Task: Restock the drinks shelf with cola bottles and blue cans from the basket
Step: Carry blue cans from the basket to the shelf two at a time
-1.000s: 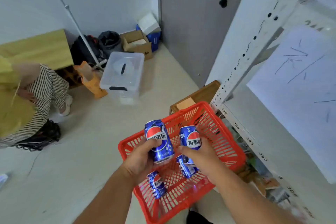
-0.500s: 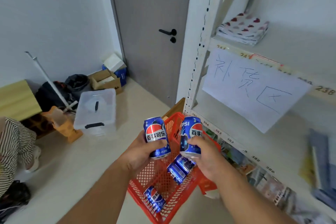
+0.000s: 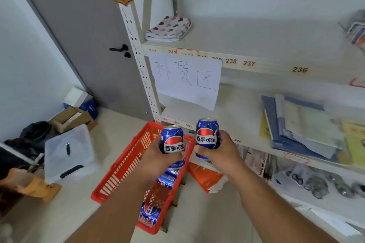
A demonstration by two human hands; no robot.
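Note:
My left hand (image 3: 158, 161) grips one upright blue can (image 3: 173, 139) above the red basket (image 3: 122, 165). My right hand (image 3: 219, 154) holds a second upright blue can (image 3: 207, 134) a little higher, in front of the edge of the white shelf (image 3: 233, 112). That shelf has a handwritten paper sign (image 3: 187, 79) hanging over its left part. More blue cans (image 3: 150, 213) lie on their sides in the basket on the floor. No cola bottle is in view.
Blue folders and papers (image 3: 296, 124) lie on the right of the shelf. A folded heart-print cloth (image 3: 168, 28) sits one shelf up. A clear lidded bin (image 3: 68, 152), cardboard boxes (image 3: 73, 118) and a grey door (image 3: 83, 35) are to the left.
Both hands have lifted their cans out of the basket and carried them up and right toward the shelf. My view has swung from the floor to the shelving.

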